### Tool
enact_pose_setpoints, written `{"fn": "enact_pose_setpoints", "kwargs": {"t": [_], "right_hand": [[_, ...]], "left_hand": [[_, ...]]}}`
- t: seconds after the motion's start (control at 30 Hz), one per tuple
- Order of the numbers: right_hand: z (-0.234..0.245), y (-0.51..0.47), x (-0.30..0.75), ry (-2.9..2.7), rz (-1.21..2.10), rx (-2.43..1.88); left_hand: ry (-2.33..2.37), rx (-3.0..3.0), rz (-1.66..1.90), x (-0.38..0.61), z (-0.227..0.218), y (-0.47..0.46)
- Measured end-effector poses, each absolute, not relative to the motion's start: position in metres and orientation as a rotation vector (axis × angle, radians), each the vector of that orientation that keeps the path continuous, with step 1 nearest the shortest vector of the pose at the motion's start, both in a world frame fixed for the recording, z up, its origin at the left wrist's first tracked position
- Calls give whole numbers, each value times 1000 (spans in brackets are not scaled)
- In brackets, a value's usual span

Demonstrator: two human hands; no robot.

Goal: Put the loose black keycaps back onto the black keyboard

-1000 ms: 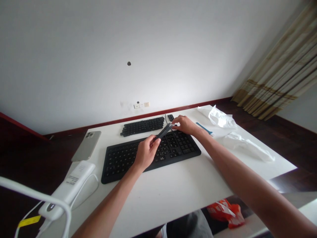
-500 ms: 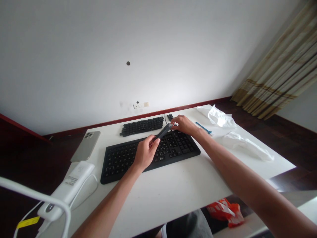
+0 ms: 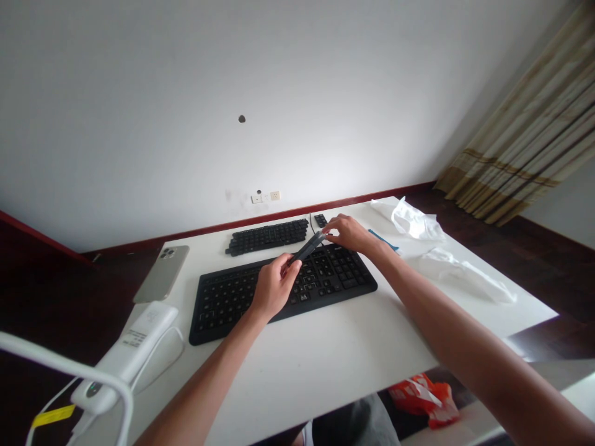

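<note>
My left hand (image 3: 274, 286) is closed around the lower end of a slim dark-grey bar-shaped tool (image 3: 307, 248) with a paler far end. It is held slanting above a black keyboard (image 3: 274, 288). At that pale end, the fingers of my right hand (image 3: 344, 233) are bent and pinch the tip; what exactly lies between them is too small to make out. Many keycaps are off the keyboard, baring its switch sockets. Behind it lies a block of black keycaps (image 3: 268, 236) set side by side, with a smaller keycap group (image 3: 320, 220) to its right.
A phone (image 3: 162, 272) and a white power strip (image 3: 127, 353) with cables lie on the left of the white table (image 3: 344, 353). Right of my right hand are a blue stick tool (image 3: 383, 240) and crumpled white wrappings (image 3: 413, 220). An orange bag (image 3: 423, 399) sits below the front edge.
Both hands keep nearly the same pose on the dark tool. The whole view has shifted very slightly; nothing on the table has visibly moved.
</note>
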State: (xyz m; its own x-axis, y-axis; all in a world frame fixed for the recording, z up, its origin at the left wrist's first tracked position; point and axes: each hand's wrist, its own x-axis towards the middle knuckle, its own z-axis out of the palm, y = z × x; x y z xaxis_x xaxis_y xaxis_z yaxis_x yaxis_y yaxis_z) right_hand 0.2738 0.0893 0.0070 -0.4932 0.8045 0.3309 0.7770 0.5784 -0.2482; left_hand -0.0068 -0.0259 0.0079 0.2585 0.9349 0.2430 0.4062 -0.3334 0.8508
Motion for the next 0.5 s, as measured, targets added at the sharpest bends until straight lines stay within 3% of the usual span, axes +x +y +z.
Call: {"fn": "enact_pose_setpoints", "kwargs": {"t": [0.5], "right_hand": [[7, 89, 273, -2403, 54, -1291]], "left_hand": [[1215, 1873, 1012, -7, 8, -25]]}}
